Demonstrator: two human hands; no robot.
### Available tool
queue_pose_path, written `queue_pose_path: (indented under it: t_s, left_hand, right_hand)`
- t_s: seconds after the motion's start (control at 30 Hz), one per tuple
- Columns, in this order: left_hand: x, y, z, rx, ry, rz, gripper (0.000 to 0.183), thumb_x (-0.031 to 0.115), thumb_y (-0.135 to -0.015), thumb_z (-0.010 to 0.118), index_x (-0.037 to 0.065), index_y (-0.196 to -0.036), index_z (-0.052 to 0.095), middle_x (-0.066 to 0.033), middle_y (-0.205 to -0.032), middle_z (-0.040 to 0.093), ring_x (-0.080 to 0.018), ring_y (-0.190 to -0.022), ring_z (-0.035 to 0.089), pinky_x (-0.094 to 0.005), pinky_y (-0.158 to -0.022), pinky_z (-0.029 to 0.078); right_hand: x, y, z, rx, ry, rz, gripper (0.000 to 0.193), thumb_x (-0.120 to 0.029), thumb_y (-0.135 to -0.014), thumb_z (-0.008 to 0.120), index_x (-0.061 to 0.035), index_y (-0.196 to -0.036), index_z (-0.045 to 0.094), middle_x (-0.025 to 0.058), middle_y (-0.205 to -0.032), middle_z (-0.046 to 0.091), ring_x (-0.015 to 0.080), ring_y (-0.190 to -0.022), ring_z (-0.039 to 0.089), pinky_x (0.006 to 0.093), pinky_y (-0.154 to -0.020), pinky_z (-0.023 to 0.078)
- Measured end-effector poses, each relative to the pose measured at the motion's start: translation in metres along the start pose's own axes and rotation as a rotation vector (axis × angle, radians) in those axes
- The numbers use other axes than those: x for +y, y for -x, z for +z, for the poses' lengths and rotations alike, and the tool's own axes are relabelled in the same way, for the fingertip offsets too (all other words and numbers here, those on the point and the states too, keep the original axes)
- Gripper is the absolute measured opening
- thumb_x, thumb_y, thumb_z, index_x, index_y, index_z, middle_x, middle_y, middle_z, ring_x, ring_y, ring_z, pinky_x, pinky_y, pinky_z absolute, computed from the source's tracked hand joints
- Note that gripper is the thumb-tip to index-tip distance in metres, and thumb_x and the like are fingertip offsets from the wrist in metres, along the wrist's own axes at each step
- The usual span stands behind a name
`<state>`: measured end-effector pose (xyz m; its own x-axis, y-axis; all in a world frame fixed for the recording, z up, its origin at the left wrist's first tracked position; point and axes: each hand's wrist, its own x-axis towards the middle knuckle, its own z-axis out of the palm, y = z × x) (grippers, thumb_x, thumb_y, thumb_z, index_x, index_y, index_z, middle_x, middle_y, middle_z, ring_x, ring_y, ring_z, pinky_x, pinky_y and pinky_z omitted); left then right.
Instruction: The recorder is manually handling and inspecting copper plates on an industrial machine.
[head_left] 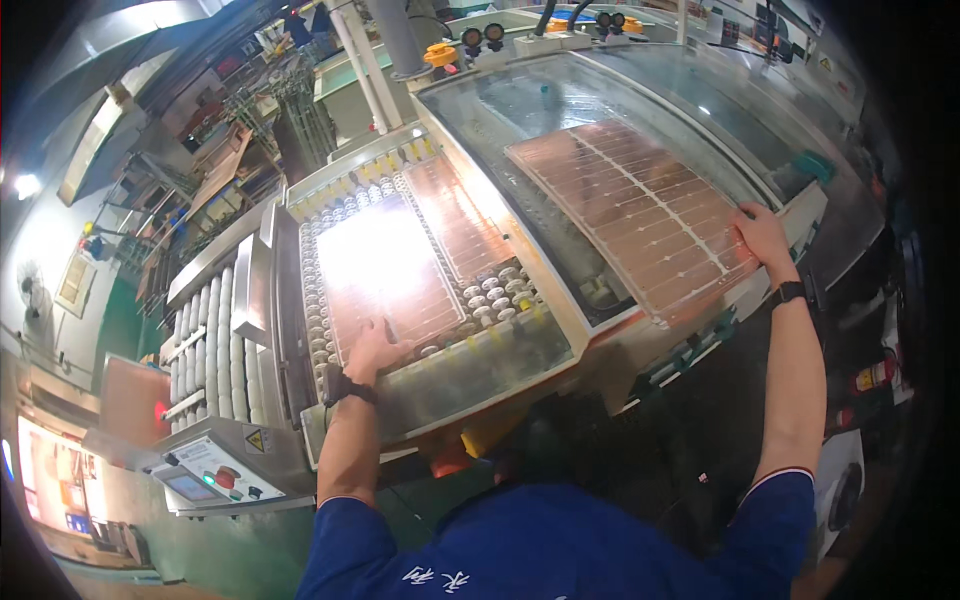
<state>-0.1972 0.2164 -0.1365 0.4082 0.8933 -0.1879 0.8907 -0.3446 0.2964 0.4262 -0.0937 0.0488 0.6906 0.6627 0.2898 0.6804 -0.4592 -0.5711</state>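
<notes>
A copper-coloured circuit panel (630, 215) with a pale line down its middle lies tilted over the clear cover of the machine on the right. My right hand (765, 240) grips this panel at its right edge, with part of the fingers hidden. On the roller bed to the left lies another copper panel (435, 305), washed out by glare. My left hand (378, 350) rests on its near end, fingers stretched out. Beside it, a third copper panel (460, 220) sits further back on the rollers.
White wheel rollers (495, 295) show around the panels. A clear machine cover (690, 100) spans the right side. At the lower left are a control box (210, 475) with screen and buttons, and a bank of pale rollers (215, 350). Racks (290, 110) stand behind.
</notes>
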Motion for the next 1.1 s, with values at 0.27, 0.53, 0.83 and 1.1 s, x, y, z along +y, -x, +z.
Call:
queue_pose_path:
  t_s: [0.27, 0.53, 0.83, 1.1]
  left_hand:
    - [0.227, 0.046, -0.041, 0.217, 0.472, 0.636, 0.064, 0.028, -0.085, 0.075, -0.002, -0.137, 0.051, -0.0235, -0.140, 0.052, -0.0391, -0.132, 0.049, -0.0429, -0.109, 0.040]
    - [0.356, 0.078, -0.052, 0.201, 0.245, 1.252, 0.067, 0.026, -0.078, 0.080, 0.008, -0.137, 0.053, -0.0135, -0.147, 0.049, -0.0370, -0.142, 0.038, -0.0537, -0.115, 0.031]
    - [0.336, 0.073, -0.059, 0.466, 0.111, 1.294, 0.024, 0.004, -0.086, 0.066, 0.006, -0.109, 0.068, -0.0119, -0.115, 0.070, -0.0328, -0.116, 0.063, -0.0501, -0.104, 0.043]
    - [0.261, 0.106, -0.045, 0.615, 0.327, 0.943, 0.037, -0.016, -0.084, 0.048, -0.004, -0.115, 0.065, -0.0192, -0.118, 0.066, -0.0370, -0.117, 0.060, -0.0427, -0.101, 0.049]
  right_hand:
    - [0.013, -0.009, -0.002, -0.071, 0.055, 0.064, 0.034, -0.035, -0.089, 0.060, -0.0027, -0.086, 0.069, 0.0101, -0.074, 0.069, 0.0246, -0.073, 0.065, 0.0366, -0.069, 0.049]
    - [0.018, -0.019, -0.008, -0.274, -0.089, 0.077, 0.062, -0.049, -0.089, 0.065, 0.0048, -0.118, 0.066, 0.0134, -0.096, 0.073, 0.0239, -0.088, 0.068, 0.0336, -0.079, 0.052]
    - [0.010, -0.009, -0.020, -0.328, -0.192, 0.123, 0.064, -0.055, -0.090, 0.062, 0.0035, -0.114, 0.068, 0.0177, -0.100, 0.073, 0.0271, -0.095, 0.069, 0.0362, -0.084, 0.053]
    - [0.004, -0.004, 0.002, -0.148, 0.366, -0.141, 0.030, -0.021, -0.077, 0.066, -0.0153, -0.105, 0.076, 0.0109, -0.111, 0.072, 0.0297, -0.102, 0.069, 0.0407, -0.089, 0.055]
